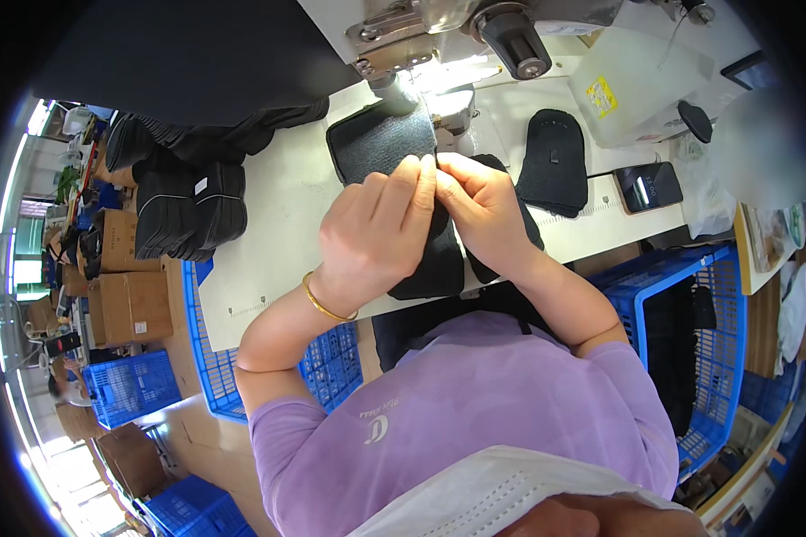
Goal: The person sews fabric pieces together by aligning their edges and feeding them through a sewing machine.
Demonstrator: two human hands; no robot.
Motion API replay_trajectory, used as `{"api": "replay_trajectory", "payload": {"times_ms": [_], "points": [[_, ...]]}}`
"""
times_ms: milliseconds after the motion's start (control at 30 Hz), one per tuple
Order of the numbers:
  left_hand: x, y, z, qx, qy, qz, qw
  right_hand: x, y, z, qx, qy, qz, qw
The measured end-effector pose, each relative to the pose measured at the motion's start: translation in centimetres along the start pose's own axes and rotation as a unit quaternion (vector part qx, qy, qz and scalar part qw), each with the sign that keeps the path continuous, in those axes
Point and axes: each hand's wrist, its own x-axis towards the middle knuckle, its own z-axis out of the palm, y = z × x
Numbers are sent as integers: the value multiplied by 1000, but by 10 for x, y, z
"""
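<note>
A white worktable [282, 215] spreads beneath everything. Taking the joined fingertips as the clock's centre, a sewing machine [394, 45] stands at twelve, its lamp glaring. A blue plastic basket [724, 345] holding dark material sits at four, another blue basket [331, 358] at seven. Strapped bundles of black pieces [219, 210] lie near nine, a loose stack of black pads [553, 157] at three, with a smartphone [649, 188] beyond.

The black textured panel [376, 143] lies on the table below the machine, reaching from the fingertips toward ten; whether the dark material at six belongs to it, I cannot tell. It looks light, padded and bendable, grippy rather than slick, and unlikely to break; its edge seems the best hold. The left hand [367, 224] and right hand [484, 210] pinch that edge, fingertips together, left thumb hidden. A gold bangle [329, 309] circles the left wrist.
</note>
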Motion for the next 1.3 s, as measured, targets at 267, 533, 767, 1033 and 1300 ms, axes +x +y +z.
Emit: {"api": "replay_trajectory", "payload": {"times_ms": [267,533,767,1033,1300], "points": [[20,9,0,22,-43,-57,997,8,2,-1,24,24,-31,999],[23,-10,24,27,16,-35,999,18,0,5,64,30,30,997],[23,-8,17,3,-29,-74,997,23,3,3,61,22,25,998],[-4,-17,16,-201,126,-199,951,14,5,-5,73,2,21,997],[-2,-76,49,-609,105,-594,515,-32,26,-57,-294,85,-89,948]]}}
